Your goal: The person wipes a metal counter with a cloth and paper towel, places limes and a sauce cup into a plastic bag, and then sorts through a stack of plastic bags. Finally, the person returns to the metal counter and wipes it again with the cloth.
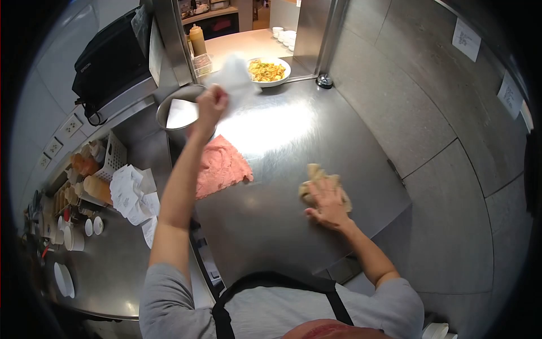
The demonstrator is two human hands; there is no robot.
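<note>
Tan cloth under the right palm; blurred white item raised near food

Tan cloth: bunched on the right half of the steel counter. Your right hand lies over it, fingers spread and palm down, not clenched. Your left hand is raised and looks closed around the lower edge of a white item, too blurred to identify. Left of the tan cloth, and apart from it, lies a pink cloth. Beyond, at the pass opening, sits a white dish of food, with a bell to its right. A round metal container holding white paper stands near your left forearm.

Risks, judged: the white item overlaps the dish in view; depth unclear. A low left-hand sweep could brush the food or nudge the dish. A loose pinch could let the item drop onto it. Your forearm could catch the container's rim. Uneven palm pressure could leave the bunched cloth's loose folds dragging or slipping out from under your fingers.
</note>
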